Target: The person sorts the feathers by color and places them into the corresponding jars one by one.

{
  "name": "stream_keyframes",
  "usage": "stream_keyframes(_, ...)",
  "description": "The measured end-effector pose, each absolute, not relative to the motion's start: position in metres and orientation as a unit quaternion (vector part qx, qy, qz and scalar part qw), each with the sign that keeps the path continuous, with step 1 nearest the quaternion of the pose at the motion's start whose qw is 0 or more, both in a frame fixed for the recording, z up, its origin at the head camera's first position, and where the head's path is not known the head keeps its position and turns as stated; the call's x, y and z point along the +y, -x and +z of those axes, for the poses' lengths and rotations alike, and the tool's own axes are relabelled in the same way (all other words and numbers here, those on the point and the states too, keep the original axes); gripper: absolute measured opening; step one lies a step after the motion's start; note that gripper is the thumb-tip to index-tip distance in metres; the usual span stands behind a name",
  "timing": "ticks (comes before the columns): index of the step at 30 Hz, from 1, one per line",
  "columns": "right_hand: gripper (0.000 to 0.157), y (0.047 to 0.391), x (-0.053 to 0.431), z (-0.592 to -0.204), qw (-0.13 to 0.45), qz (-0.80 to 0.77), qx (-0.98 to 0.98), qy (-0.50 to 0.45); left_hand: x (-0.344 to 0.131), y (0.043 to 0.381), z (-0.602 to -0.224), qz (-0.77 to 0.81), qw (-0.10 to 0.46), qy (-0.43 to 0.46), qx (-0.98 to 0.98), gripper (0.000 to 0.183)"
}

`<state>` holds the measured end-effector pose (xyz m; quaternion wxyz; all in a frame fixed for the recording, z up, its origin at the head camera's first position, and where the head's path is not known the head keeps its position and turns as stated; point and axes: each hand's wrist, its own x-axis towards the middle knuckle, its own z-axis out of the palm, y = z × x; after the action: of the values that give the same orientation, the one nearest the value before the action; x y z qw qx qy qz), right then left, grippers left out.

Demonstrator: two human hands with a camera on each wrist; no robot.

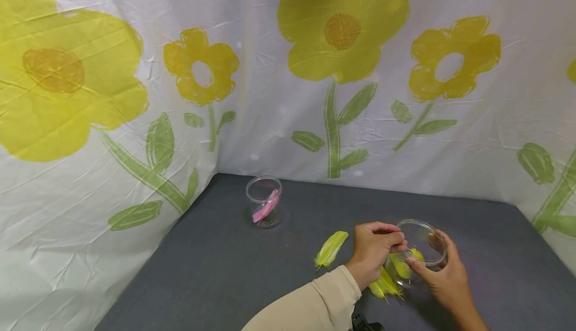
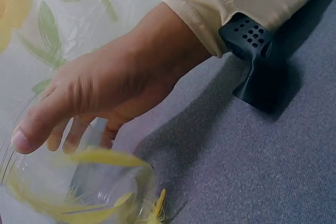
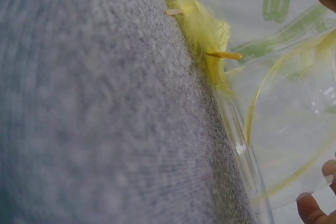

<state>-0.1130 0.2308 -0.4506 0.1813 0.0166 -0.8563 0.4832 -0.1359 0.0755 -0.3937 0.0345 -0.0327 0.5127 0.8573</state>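
Observation:
My right hand (image 1: pixel 452 271) grips a clear plastic jar (image 1: pixel 420 223) around its side, thumb near the front of the rim. Yellow feathers (image 1: pixel 400 266) lie curved inside the jar. Over the jar's left rim is my left hand (image 1: pixel 371 251); in the left wrist view its thumb stands apart from the loosely bent fingers, just above a yellow feather (image 2: pixel 110 157) within the jar. Several more yellow feathers (image 1: pixel 384 285) lie on the table beside the jar's base, and their quills (image 3: pixel 226 55) show in the right wrist view.
A single yellow feather (image 1: pixel 331 249) lies left of my left hand. Farther back stands a second clear jar (image 1: pixel 264 180) with a pink feather-like bundle (image 1: pixel 266 206) in it. The dark grey table (image 1: pixel 216 256) meets a flower-printed curtain (image 1: pixel 261 96) behind and at both sides.

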Motion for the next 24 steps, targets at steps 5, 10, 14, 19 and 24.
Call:
stream_keyframes(5, 0.093, 0.113, 0.230, -0.454, 0.187, 0.483, -0.855, -0.021, 0.065, 0.136, -0.397, 0.857, 0.033, 0.026, 0.514, 0.011)
stream_keyframes(10, 0.091, 0.113, 0.230, -0.453, 0.191, 0.484, -0.854, -0.012, 0.043, 0.135, -0.400, 0.858, 0.019, 0.016, 0.514, 0.010)
stream_keyframes(14, 0.091, 0.113, 0.231, -0.453, 0.193, 0.484, -0.853, -0.013, 0.024, 0.137, -0.400, 0.868, 0.010, 0.012, 0.496, 0.010)
stream_keyframes(19, 0.091, 0.113, 0.232, -0.453, 0.192, 0.488, -0.851, -0.020, -0.001, 0.141, -0.404, 0.876, -0.014, 0.025, 0.481, 0.011)
stream_keyframes(24, 0.092, 0.114, 0.231, -0.452, 0.191, 0.482, -0.855, -0.010, -0.025, 0.145, -0.416, 0.874, -0.040, 0.047, 0.483, 0.012)
